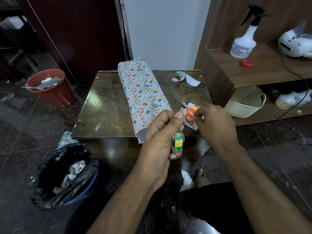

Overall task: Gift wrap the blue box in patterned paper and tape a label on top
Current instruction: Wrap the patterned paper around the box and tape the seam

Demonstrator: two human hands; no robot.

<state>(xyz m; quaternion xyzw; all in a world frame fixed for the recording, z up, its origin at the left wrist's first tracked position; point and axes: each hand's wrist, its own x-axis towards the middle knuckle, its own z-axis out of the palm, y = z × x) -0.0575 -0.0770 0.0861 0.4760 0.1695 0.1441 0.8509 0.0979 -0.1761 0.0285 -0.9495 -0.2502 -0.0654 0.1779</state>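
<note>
A long box wrapped in white patterned paper (142, 93) lies lengthwise on the dark low table (104, 105), with its near end open and hanging over the front edge. My left hand (160, 132) grips a small roll of clear tape (177, 141) just in front of that end. My right hand (214, 122) pinches something thin beside the roll, likely the tape's free end. Orange-handled scissors (190, 111) lie on a small printed label (191, 123) on the table, partly hidden behind my right hand.
Paper scraps (185, 78) lie at the table's far right corner. A red bin (50, 86) stands far left on the floor, and a black-bagged bin (65, 176) near left. A shelf on the right holds a spray bottle (244, 41), a red lid (247, 63) and a woven basket (244, 102).
</note>
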